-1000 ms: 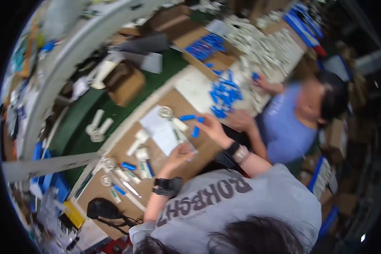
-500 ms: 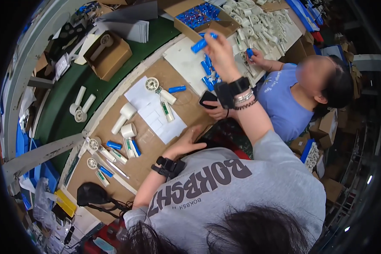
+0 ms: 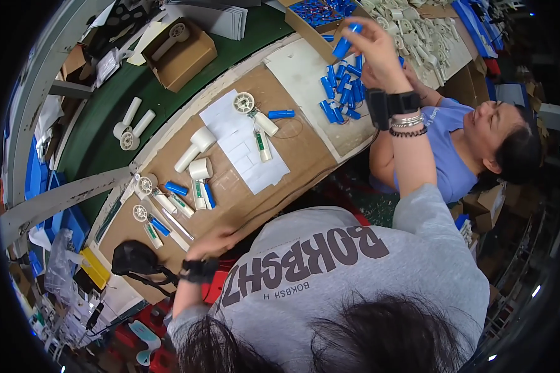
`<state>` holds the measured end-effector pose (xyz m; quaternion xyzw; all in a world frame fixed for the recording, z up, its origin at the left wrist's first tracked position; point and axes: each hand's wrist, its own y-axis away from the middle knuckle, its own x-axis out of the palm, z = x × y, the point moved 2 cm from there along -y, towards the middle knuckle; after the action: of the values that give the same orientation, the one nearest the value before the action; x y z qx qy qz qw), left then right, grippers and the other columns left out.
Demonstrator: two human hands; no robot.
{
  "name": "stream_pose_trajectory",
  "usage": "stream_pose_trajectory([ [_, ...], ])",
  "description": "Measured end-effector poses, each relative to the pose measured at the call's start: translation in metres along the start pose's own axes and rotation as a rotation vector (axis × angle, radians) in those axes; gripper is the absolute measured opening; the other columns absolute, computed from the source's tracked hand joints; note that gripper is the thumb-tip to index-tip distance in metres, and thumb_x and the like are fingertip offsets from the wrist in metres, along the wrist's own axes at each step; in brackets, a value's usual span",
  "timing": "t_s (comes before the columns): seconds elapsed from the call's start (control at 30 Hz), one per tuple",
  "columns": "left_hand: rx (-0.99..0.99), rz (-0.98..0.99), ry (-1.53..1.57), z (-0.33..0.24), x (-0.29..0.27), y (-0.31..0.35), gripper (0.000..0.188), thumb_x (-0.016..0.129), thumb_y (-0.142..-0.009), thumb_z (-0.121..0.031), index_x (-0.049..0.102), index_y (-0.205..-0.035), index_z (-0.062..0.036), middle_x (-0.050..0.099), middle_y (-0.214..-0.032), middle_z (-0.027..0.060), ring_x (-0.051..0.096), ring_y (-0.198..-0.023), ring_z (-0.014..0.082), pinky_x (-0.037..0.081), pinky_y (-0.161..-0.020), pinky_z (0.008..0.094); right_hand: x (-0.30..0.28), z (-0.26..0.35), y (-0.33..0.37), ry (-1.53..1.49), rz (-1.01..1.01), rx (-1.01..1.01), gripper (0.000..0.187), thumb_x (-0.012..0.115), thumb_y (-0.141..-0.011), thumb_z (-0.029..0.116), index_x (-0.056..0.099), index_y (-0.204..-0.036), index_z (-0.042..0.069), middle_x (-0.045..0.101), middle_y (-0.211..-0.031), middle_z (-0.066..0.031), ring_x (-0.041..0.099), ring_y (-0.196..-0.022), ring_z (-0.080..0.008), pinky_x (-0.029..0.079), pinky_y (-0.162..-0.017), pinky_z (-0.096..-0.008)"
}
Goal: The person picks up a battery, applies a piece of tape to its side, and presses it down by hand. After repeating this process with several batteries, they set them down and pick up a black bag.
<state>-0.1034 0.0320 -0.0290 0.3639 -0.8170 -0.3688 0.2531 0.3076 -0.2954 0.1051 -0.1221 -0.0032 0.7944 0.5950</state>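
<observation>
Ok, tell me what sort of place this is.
Most likely an assembly workshop: a cluster of blue cylinders, a large pile of white plastic parts and a white casing with what looks like a green circuit board suggest it.

The outstretched right hand (image 3: 373, 48) is pinching. The left hand (image 3: 213, 243) is hovering low, its blurred fingers seemingly extending loosely.

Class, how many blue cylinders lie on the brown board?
4 blue cylinders: one right of the white paper, three to its left among white parts. Others may be hidden.
</observation>
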Motion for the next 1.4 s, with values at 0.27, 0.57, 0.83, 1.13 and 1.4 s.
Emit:
stream_pose_trajectory([
  [0.27, -0.176, -0.416, -0.006, 0.013, -0.056, 0.115, 0.017, 0.061, -0.072, -0.014, 0.058, -0.072, 0.0025, 0.053, -0.058, 0.0039, 0.048, -0.057, 0.0097, 0.039, -0.052, 0.0258, 0.036, -0.133, 0.041, 0.564, 0.238, 0.29, 0.031, 0.07, -0.07, 0.023, 0.062, -0.096, 0.007, 0.056, -0.068, -0.0041, 0.054, -0.057, -0.0105, 0.042, -0.048, -0.0237],
  [0.57, -0.188, -0.426, -0.235, 0.019, -0.044, 0.073, 0.025, 0.056, -0.076, -0.023, 0.059, -0.082, 0.0006, 0.059, -0.069, 0.0096, 0.057, -0.068, 0.0195, 0.044, -0.062, 0.0302, 0.058, -0.204, 0.066, 0.77, 0.242, 0.182, 0.032, 0.067, -0.067, 0.024, 0.06, -0.093, 0.006, 0.058, -0.073, -0.0129, 0.058, -0.07, -0.0282, 0.046, -0.064, -0.0351],
  [0.83, 0.303, -0.761, -0.84, -0.033, 0.002, 0.035, 0.025, 0.049, -0.078, -0.024, 0.06, -0.085, -0.0023, 0.06, -0.08, 0.0153, 0.057, -0.079, 0.0346, 0.046, -0.07, 0.0409, 0.075, -0.167, 0.081, 0.874, 0.065, 0.044, 0.032, 0.061, -0.073, 0.018, 0.056, -0.102, 0.008, 0.054, -0.093, -0.013, 0.057, -0.076, -0.0306, 0.046, -0.067, -0.0367],
  [1.13, 0.069, -0.143, -0.843, 0.041, 0.061, 0.028, 0.019, 0.054, -0.073, -0.022, 0.06, -0.079, -0.0052, 0.059, -0.081, 0.0132, 0.056, -0.078, 0.0342, 0.045, -0.067, 0.0394, 0.123, -0.145, 0.108, 0.72, 0.359, -0.061, 0.032, 0.059, -0.073, 0.011, 0.054, -0.105, 0.01, 0.052, -0.096, -0.0125, 0.053, -0.085, -0.0305, 0.045, -0.074, -0.0365],
  [1.4, 0.175, -0.105, -0.804, 0.013, 0.044, -0.006, 0.018, 0.056, -0.071, -0.02, 0.061, -0.079, -0.0045, 0.059, -0.076, 0.0152, 0.057, -0.072, 0.0339, 0.045, -0.06, 0.0408, 0.136, -0.167, 0.115, 0.855, 0.354, -0.037, 0.027, 0.061, -0.071, 0.011, 0.057, -0.097, 0.007, 0.054, -0.09, -0.0112, 0.053, -0.085, -0.03, 0.045, -0.074, -0.0361],
])
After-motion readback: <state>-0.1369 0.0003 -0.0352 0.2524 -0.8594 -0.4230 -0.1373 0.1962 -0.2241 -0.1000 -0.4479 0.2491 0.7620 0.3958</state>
